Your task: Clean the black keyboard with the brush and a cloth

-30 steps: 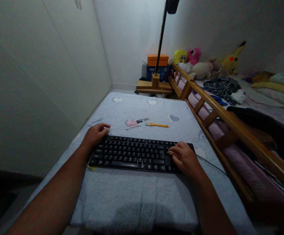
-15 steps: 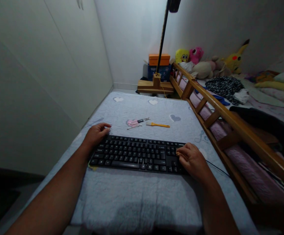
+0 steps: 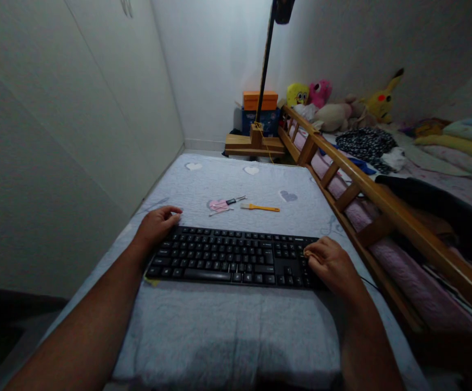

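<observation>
A black computer keyboard [image 3: 219,255] lies flat across the light blue bedspread [image 3: 227,320]. At its far left corner rests my left hand [image 3: 158,225], index finger and thumb stretched out and apart; its other fingers are mostly hidden. My right hand [image 3: 331,260] is closed over the number pad at the right end, pinching a small tan cloth-like piece [image 3: 309,253] against the keys. Most of that piece is hidden by the fingers. Beyond the keyboard lie a yellow-handled brush [image 3: 262,208], a thin tool with a black grip [image 3: 231,201] and a cotton swab [image 3: 221,212].
A wooden bed rail [image 3: 344,165] runs along the right, with soft toys [image 3: 331,117] and bedding behind it. White cabinet doors [image 3: 76,136] stand at the left. At the far end are an orange box [image 3: 260,100] and a wooden stand [image 3: 256,142] with a black pole.
My right hand has slid right across the number pad with the tan piece, uncovering more keys. My left hand keeps its place at the corner. The camera view has shifted slightly.
</observation>
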`<state>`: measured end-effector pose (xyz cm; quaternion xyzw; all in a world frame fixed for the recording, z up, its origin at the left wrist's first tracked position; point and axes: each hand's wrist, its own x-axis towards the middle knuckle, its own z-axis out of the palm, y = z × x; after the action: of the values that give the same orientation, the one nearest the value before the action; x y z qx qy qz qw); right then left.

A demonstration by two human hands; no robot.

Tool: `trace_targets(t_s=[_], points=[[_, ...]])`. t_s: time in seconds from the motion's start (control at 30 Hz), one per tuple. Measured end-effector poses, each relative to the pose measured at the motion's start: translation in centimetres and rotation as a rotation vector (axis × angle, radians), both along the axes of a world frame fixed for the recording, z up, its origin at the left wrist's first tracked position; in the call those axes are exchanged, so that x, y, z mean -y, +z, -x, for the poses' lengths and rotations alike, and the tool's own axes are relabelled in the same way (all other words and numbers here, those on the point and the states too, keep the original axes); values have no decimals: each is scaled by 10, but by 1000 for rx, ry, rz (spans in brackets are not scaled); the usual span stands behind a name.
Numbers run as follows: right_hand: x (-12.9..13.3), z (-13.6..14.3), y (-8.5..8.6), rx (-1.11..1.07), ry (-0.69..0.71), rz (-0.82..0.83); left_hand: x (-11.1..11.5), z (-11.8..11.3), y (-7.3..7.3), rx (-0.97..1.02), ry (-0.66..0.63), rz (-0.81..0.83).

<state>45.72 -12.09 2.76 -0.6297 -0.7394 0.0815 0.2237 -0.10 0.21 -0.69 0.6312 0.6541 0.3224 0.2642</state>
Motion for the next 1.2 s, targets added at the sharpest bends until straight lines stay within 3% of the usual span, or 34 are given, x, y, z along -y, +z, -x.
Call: trace_targets(t_s=[0.2, 0.33, 0.53, 0.87, 1.2], points=[[1, -16, -2, -12, -100, -25, 0, -1, 1, -21, -3, 0], [1, -23, -1, -81, -260, -110, 1, -1, 3, -68, 15, 2], [3, -20, 6, -110, -459, 51, 2, 0, 4, -114, 10, 8], [5, -18, 2, -201, -488, 102, 1, -1, 4, -186, 43, -14], [-4, -17, 0, -292, -442, 37, -5, 0, -2, -192, 95, -51]])
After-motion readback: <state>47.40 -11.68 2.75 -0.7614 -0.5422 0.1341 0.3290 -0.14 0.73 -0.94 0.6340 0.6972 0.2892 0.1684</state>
